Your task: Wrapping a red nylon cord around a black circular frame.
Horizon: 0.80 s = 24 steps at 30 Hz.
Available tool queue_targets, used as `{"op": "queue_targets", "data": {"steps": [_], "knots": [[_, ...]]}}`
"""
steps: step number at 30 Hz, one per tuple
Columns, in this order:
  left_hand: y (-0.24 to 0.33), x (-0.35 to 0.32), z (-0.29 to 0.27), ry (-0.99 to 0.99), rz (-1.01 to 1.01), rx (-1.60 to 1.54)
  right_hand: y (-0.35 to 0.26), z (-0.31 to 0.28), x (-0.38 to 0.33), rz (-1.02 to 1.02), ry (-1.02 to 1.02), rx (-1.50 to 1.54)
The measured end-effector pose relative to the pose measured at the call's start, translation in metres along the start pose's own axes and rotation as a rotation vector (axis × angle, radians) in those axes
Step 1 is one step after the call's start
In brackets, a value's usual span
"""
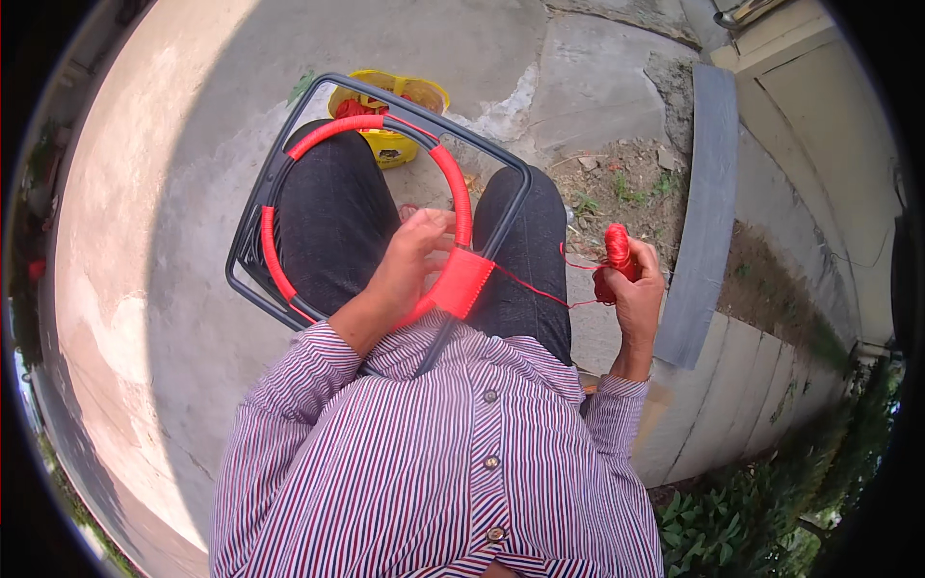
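Note:
A dark grey metal frame [361, 89] with rounded corners rests across my thighs, a round ring inside it. Red cord wrapping [457, 188] covers several stretches of the ring; other stretches show bare grey. At the ring's near right, a wide flat red band [463, 283] joins ring and frame bar. My left hand [412, 258] is closed around the ring beside that band, some fingers hidden behind it. Off to the right, my right hand [636, 294] grips a bundle of red cord [618, 249]. A thin loose strand [532, 287] runs from the bundle to the band.
Beyond my knees a yellow bucket [390, 149] with red material inside stands on the concrete ground [337, 43]. A long grey board [701, 222] lies to the right, next to a patch of soil [612, 197]. Green plants [708, 530] grow at the lower right.

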<state>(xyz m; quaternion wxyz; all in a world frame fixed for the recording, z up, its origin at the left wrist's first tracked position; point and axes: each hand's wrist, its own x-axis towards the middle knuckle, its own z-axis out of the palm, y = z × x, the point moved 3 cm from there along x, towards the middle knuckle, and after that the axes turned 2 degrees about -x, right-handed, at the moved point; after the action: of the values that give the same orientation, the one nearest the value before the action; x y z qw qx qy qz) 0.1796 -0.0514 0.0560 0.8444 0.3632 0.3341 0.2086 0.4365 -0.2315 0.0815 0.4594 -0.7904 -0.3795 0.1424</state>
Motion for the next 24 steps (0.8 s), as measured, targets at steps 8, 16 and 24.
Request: {"op": "queue_targets", "data": {"steps": [8,16,24], "knots": [[0.015,-0.017,0.025,0.043,0.641,0.347,-0.129,0.11,0.007,-0.872,-0.36,-0.551],[0.002,-0.002,0.0,0.104,0.011,-0.042,-0.074,0.084,0.007,-0.377,0.145,0.004],[-0.002,0.001,0.006,-0.008,-0.154,-0.165,-0.063,0.125,-0.015,-0.392,-0.303,-0.331]]}}
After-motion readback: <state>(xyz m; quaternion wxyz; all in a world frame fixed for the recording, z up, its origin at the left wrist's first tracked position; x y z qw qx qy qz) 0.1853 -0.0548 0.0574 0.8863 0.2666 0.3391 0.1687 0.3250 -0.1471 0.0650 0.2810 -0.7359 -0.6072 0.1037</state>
